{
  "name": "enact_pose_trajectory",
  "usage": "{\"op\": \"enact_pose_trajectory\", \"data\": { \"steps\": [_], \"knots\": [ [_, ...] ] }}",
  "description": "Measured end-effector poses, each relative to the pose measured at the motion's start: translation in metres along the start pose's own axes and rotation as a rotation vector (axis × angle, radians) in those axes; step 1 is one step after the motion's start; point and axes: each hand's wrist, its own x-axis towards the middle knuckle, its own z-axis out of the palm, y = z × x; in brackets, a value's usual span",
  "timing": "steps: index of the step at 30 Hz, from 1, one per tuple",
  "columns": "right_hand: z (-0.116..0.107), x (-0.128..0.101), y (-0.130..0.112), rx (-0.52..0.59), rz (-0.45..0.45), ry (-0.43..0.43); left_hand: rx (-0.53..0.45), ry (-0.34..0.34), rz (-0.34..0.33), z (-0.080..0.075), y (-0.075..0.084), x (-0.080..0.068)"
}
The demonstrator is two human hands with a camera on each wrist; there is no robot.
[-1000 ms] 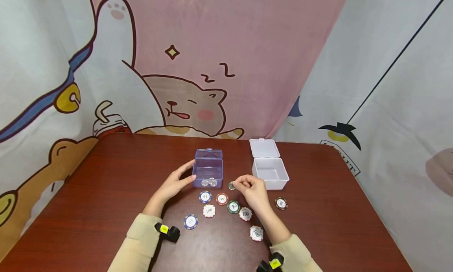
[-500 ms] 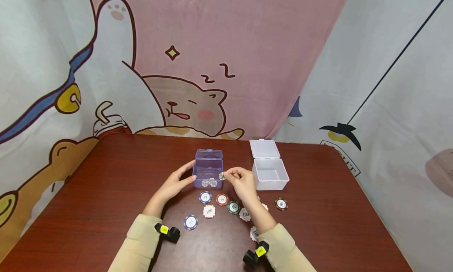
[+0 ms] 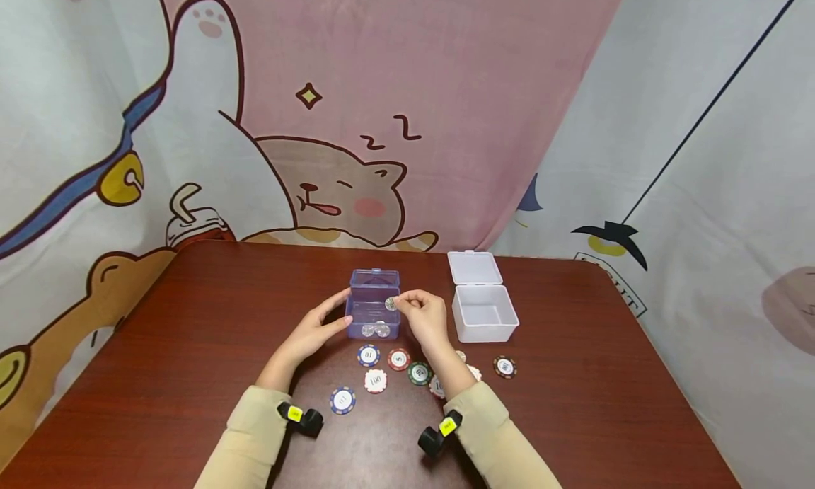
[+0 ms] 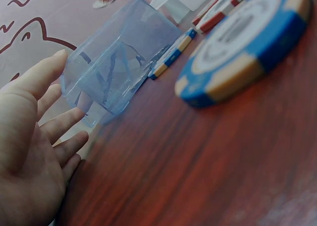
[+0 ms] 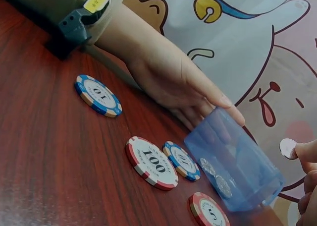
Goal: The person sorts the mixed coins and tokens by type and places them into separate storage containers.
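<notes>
Two hands meet at the blue box [image 3: 374, 311] in our head view: our left hand [image 3: 310, 331] braces its nine o'clock wall with straight fingers, seemingly to steady it, while our right hand [image 3: 423, 318] pinches a coin [image 3: 390, 303] over the open top. Chips [image 3: 375, 380] lie on the tabletop [image 3: 191, 333] at six o'clock. Left wrist: relaxed fingers [image 4: 54, 132] beside the box. Right wrist: coin [image 5: 288, 147] held above two coins [image 5: 216, 176] inside.

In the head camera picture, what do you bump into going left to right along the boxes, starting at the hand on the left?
left hand → blue box → coin → right hand → white box
</notes>
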Motion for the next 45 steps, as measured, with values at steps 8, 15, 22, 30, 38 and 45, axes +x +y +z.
{"op": "enact_pose_trajectory", "data": {
  "steps": [8,15,22,30,38,45],
  "knots": [
    [0.008,0.009,0.008,-0.010,0.052,0.014,-0.001,0.002,-0.009,-0.001,0.001,-0.001],
    [0.013,0.013,0.017,-0.024,0.061,0.000,0.009,0.001,-0.011,0.000,0.000,-0.002],
    [0.015,0.012,0.024,-0.029,0.036,0.009,0.002,0.002,-0.010,0.000,0.000,-0.001],
    [0.014,0.010,0.031,0.033,0.002,0.001,0.001,0.000,-0.014,-0.001,0.001,-0.001],
    [0.007,0.009,0.030,0.026,-0.043,-0.064,0.003,0.002,-0.002,-0.001,0.000,-0.001],
    [-0.007,-0.002,0.015,0.002,-0.100,-0.107,0.002,0.000,0.001,0.000,-0.001,-0.001]
  ]
}}
